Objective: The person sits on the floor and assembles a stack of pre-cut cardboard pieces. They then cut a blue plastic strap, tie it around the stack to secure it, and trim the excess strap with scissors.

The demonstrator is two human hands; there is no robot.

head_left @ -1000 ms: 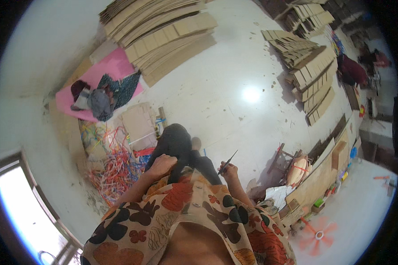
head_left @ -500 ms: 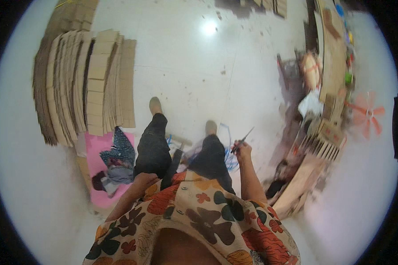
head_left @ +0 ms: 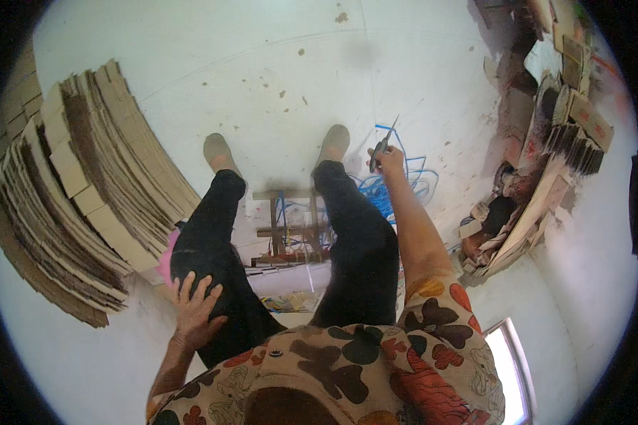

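Left hand (head_left: pixel 197 312) spread open on one of two trousered legs (head_left: pixel 209 241); right hand (head_left: pixel 390 160) gripping one pointed, dark-handled tool (head_left: pixel 381 149).

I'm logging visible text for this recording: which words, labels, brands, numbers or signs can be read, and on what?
None can be read.
Cardboard piece at right: faint reddish marks, too small and blurred.
Pointed tool in the right hand: no lettering can be made out.
Shirt: printed shapes, no lettering visible.
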